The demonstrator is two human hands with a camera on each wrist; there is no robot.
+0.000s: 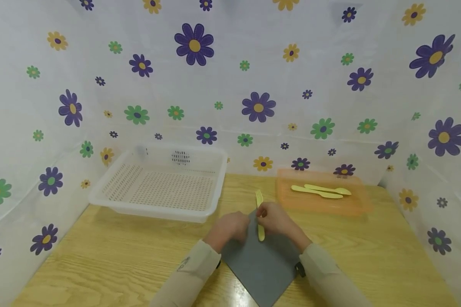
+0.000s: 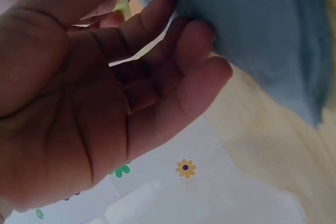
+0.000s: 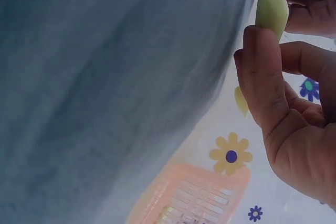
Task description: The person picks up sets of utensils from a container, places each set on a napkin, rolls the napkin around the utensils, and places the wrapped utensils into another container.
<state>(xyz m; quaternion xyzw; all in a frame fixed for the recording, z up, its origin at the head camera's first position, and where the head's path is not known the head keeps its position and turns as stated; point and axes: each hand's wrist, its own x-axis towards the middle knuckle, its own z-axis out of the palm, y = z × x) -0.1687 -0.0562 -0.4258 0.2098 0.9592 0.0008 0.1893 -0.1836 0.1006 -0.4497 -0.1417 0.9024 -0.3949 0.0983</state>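
A grey cloth (image 1: 266,268) lies on the table, turned so that one corner points away from me. Across that far corner runs a pale yellow fork (image 1: 261,233), tines pointing away. My right hand (image 1: 272,218) pinches the fork's handle between thumb and fingers; the rounded handle end (image 3: 272,11) sticks out past the fingertips in the right wrist view. At the cloth's upper left edge is my left hand (image 1: 230,227). The left wrist view shows its fingers (image 2: 202,80) loosely bent, fingertips right at the cloth, with no utensil in the palm.
A white perforated basket (image 1: 211,204) stands at the back left. At the back right, an orange tray (image 1: 322,207) holds a yellow knife (image 1: 315,192) and a yellow spoon (image 1: 342,191). Flower-printed white sheeting (image 1: 230,76) encloses the wooden table (image 1: 111,256).
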